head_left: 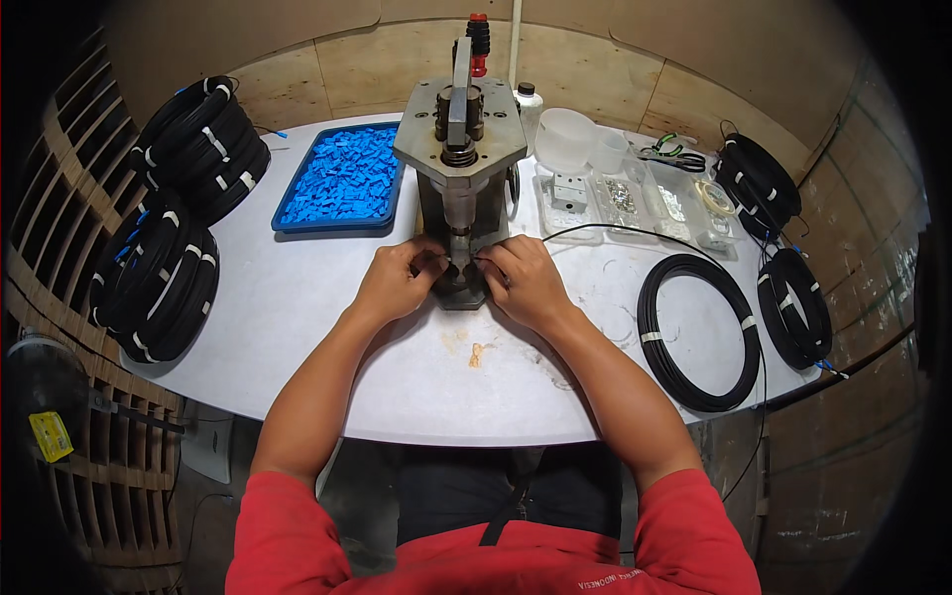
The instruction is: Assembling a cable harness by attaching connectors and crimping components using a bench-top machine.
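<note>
A metal bench press [462, 169] stands upright in front of me, and both my hands are at its lower tooling. My right hand [526, 282] pinches a thin black cable [615, 226] just right of the tooling. From that hand the cable arcs away over the table to the right. On the other side, my left hand [400, 282] has its thumb and fingers pinched together close to the tooling. What sits in that pinch is too small and shaded to make out. The cable's tip is hidden between the hands and the press.
A blue tray [297, 227] of small blue pieces lies left of the press. Stacked black cable coils [159, 283] stand at far left. On the right are a flat cable coil [652, 372], more coils [796, 307], clear bins [635, 243] of small parts, and green-handled pliers [674, 154].
</note>
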Demonstrator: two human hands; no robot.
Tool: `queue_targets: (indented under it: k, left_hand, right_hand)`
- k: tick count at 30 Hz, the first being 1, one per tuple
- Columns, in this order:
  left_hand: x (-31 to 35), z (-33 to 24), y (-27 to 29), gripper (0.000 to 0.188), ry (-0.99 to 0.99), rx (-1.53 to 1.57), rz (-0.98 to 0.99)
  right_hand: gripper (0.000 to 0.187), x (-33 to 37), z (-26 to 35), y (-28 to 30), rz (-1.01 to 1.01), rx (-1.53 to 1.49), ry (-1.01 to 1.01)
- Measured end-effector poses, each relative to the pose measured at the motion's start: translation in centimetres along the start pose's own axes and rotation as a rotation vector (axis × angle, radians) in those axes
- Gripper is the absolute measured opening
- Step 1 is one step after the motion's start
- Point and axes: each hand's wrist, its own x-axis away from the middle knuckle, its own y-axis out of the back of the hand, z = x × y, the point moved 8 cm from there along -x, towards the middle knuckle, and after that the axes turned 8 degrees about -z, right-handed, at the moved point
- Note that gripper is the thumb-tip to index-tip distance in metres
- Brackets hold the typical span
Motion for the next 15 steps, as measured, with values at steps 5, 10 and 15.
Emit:
queue_targets:
  k: [5,10,15]
  left_hand:
    - [0.00,0.09,-0.12,0.021,0.010,-0.032,0.008]
    - [0.02,0.12,-0.13,0.023,0.005,-0.026,0.012]
    - [0.03,0.09,-0.12,0.023,0.021,-0.033,0.022]
  right_hand:
    - [0.013,-0.11,0.11,0.21,-0.016,-0.006,0.013]
    - [0.013,-0.11,0.14,0.15,-0.034,-0.018,0.025]
    - [0.013,-0.08,0.17,0.18,-0.021,0.002,0.019]
